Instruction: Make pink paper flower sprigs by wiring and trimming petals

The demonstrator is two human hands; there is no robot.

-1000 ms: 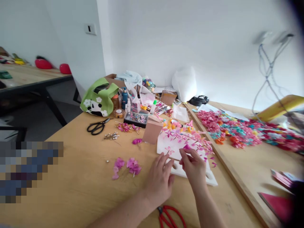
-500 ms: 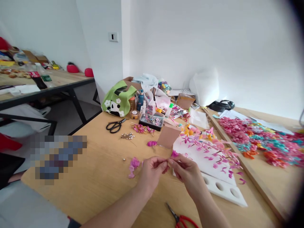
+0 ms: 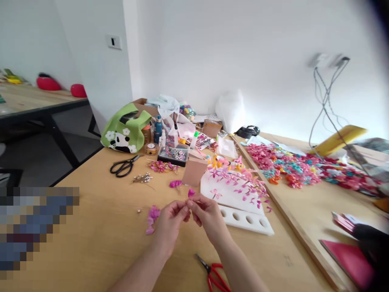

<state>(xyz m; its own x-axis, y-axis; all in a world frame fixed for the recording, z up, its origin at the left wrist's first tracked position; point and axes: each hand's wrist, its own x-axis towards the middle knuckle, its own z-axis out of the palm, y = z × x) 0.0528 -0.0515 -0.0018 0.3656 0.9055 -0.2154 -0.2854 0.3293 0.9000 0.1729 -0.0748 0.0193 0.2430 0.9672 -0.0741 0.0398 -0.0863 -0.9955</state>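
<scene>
My left hand and my right hand meet fingertip to fingertip above the wooden table. Both are pinched closed. A small magenta flower shows just above the right fingertips, and its lower part is hidden by the fingers. What the left fingers pinch is too small to make out. Pink-purple petals lie left of my left hand, with a small white bead beyond them. Red-handled pliers rest nearer to me. A white foam block with round holes lies to the right.
Black scissors, a green bag and a bead box stand at the back left. Pink flower sprigs lie on a white sheet. Colourful flowers are heaped beyond a wooden strip.
The view has turned right, bringing wall cables and a yellow object into sight. Both hands remain pinched together, with the magenta flower still at the right fingertips.
</scene>
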